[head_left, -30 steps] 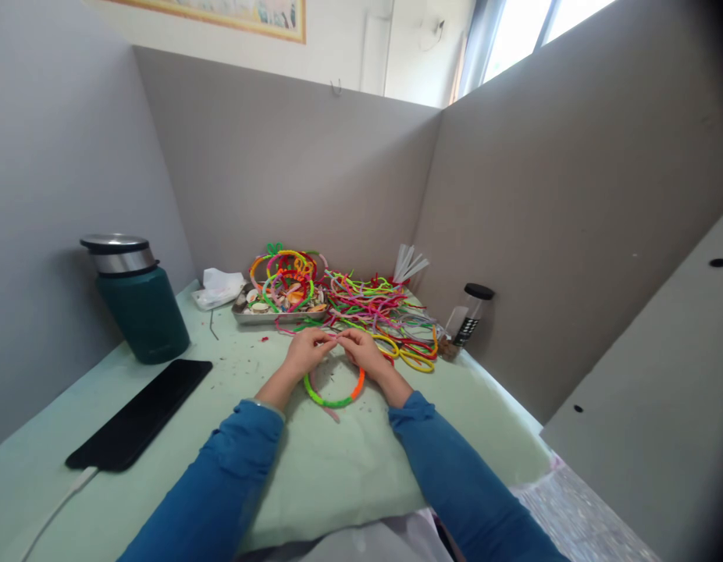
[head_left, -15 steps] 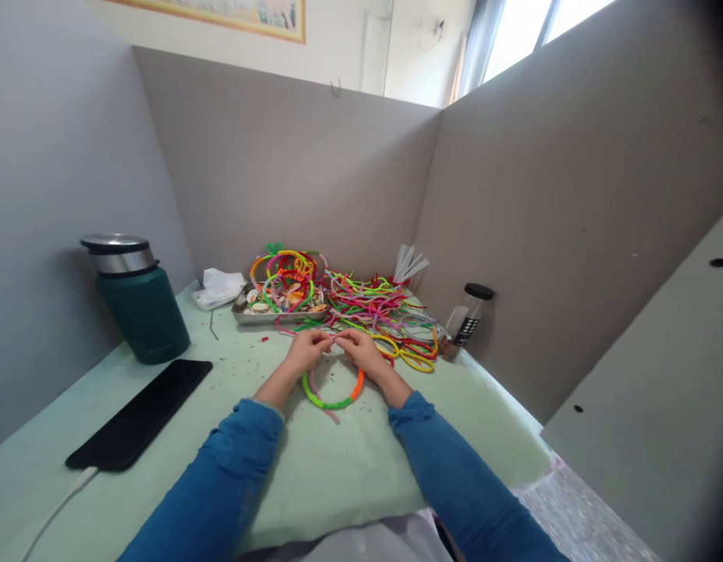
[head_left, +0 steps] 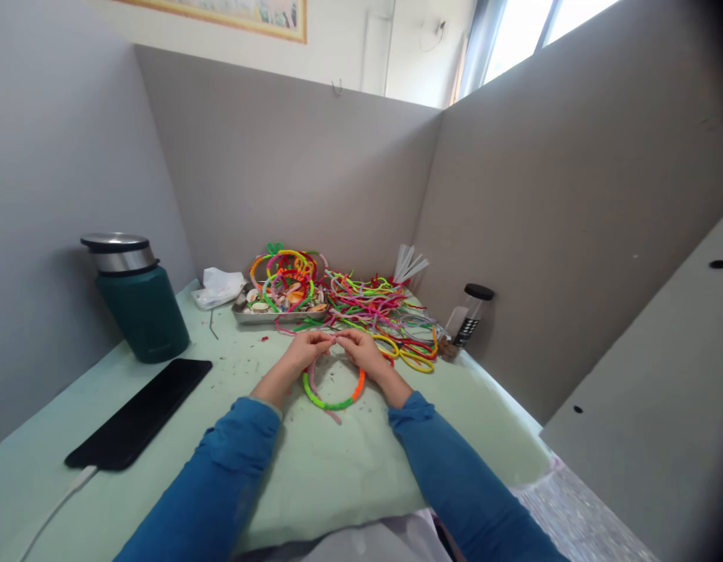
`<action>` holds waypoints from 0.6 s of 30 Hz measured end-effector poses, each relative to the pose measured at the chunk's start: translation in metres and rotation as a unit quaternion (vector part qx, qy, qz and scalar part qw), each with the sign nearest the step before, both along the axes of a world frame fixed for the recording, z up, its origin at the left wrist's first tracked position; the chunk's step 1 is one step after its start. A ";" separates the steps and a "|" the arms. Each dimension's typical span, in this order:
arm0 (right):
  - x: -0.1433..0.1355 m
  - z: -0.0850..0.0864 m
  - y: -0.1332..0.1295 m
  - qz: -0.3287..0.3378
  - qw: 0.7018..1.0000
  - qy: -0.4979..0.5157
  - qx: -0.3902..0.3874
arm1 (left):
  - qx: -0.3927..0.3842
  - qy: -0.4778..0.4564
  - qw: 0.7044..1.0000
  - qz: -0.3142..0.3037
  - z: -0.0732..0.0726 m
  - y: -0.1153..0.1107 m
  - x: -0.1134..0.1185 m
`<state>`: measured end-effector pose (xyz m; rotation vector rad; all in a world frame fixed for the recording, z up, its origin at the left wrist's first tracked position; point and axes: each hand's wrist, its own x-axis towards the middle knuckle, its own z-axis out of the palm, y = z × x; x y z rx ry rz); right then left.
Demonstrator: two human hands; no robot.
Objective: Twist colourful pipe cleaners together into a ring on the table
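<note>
A ring of fuzzy pipe cleaners point(head_left: 338, 405), green, yellow-green and orange, rests against the table below my hands. My left hand point(head_left: 308, 349) pinches the top of this ring between thumb and fingertips. Close beside it, my right hand point(head_left: 361, 349) is closed on the ring too, the fingertips of both hands nearly meeting. A little pink shows between them. The pinched part is mostly covered by my fingers. A loose pink pipe cleaner end point(head_left: 333, 417) pokes out under the ring's lower edge.
Behind my hands lie a metal tray point(head_left: 279, 318) of shells with finished-looking rings on top and a heap of pipe cleaners point(head_left: 367, 300). A green bottle point(head_left: 142, 304) and a black phone point(head_left: 140, 414) stand and lie left. A clear jar point(head_left: 468, 324) is right.
Both hands stay at the top of the ring with their fingertips together. My left wrist has shifted slightly; the ring has barely moved.
</note>
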<state>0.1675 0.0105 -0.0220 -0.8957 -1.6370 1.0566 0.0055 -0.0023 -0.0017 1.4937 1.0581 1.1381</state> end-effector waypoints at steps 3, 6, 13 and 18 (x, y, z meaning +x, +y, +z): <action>0.001 -0.002 0.001 0.002 1.000 -0.013 0.000 | -0.001 0.021 1.000 0.008 0.001 0.000 0.000; 0.001 -0.003 0.001 -0.003 1.000 -0.025 0.002 | -0.012 0.033 0.999 0.017 0.001 -0.001 0.000; -0.001 -0.001 -0.001 -0.008 1.000 -0.029 0.005 | -0.035 0.062 0.997 0.035 0.000 0.000 -0.001; -0.001 0.000 -0.001 -0.011 0.999 -0.032 0.007 | -0.043 0.067 0.996 0.032 -0.005 0.004 -0.003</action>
